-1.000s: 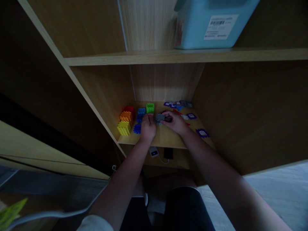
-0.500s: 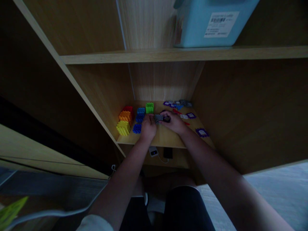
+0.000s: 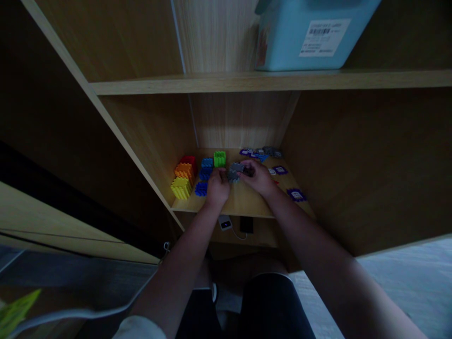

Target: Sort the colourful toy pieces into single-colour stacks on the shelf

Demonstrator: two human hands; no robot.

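My left hand is closed at the left edge of a grey notched assembly made of flat interlocking pieces. Fingers of my right hand pinch a grey flat piece above the right part of that assembly. Whether the two touch, I cannot tell. Left of my hands stand block cubes of the same notched kind: a green cube, blue cubes, a yellow cube, an orange cube and a red cube. Loose purple pieces lie to the right.
A pile of grey and purple pieces lies at the back right of the shelf. Above is an upper shelf board bearing a light-blue bin. Below sit a white device and a black box joined by a cable.
My right hand has drawn slightly right and up with the grey piece, showing more of the grey assembly beneath. My left hand has stayed in place.
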